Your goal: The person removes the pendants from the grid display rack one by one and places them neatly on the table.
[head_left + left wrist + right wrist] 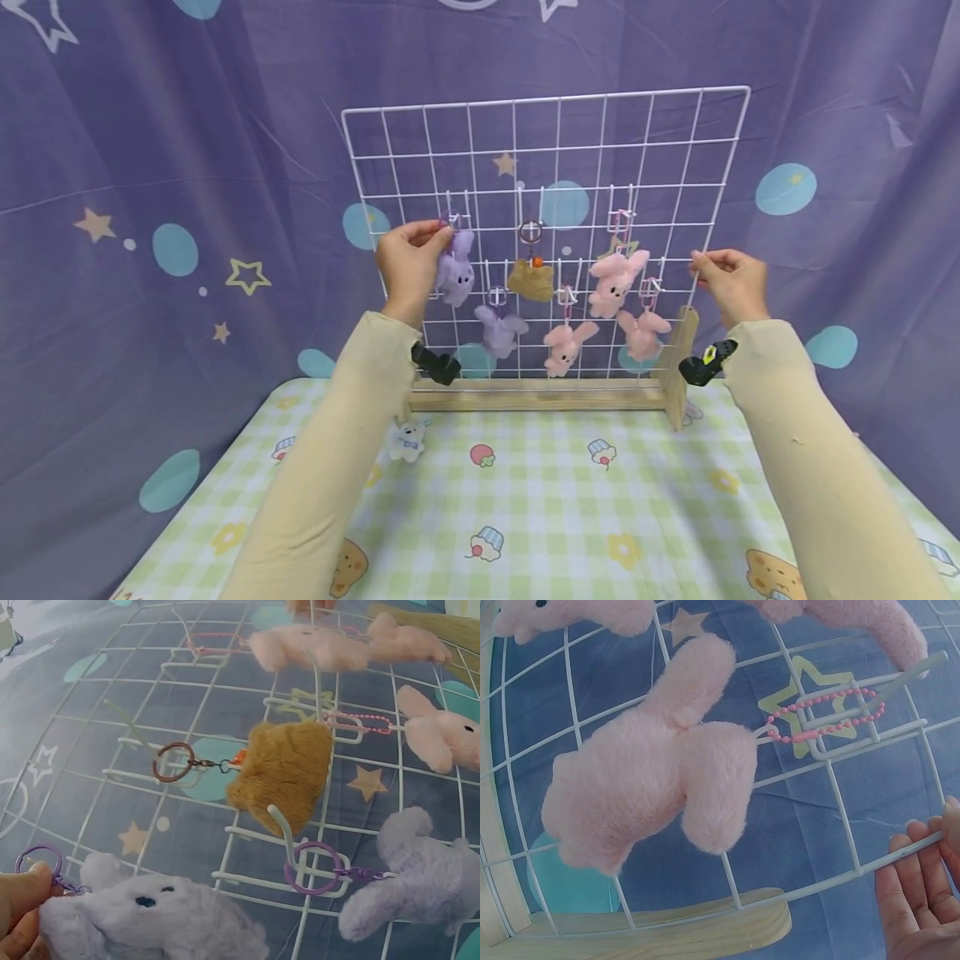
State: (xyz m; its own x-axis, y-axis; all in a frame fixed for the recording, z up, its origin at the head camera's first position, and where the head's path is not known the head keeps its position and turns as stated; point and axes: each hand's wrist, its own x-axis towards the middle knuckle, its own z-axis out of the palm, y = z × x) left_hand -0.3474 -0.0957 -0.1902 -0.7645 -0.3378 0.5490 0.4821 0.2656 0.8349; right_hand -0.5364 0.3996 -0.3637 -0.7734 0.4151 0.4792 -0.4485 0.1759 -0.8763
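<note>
My left hand (408, 265) pinches the purple ring (39, 859) of a lilac bunny plush keychain (456, 275) between thumb and fingers. It is beside a hook (459, 218) on the upper left of a white wire grid (557, 102); whether the ring is over that hook I cannot tell. At the grid's right edge, my right hand (737, 282) grips the outer wire, as the right wrist view also shows. A second lilac plush (501, 332), a brown plush (531, 281) and several pink bunnies, one of them (641, 776) closest to the right wrist camera, hang from other hooks.
Wooden feet and a crossbar (540, 401) hold the grid upright on a green checked tablecloth (555, 492). A small white plush (407, 442) lies by the left foot. Behind stands a purple patterned curtain (187, 150).
</note>
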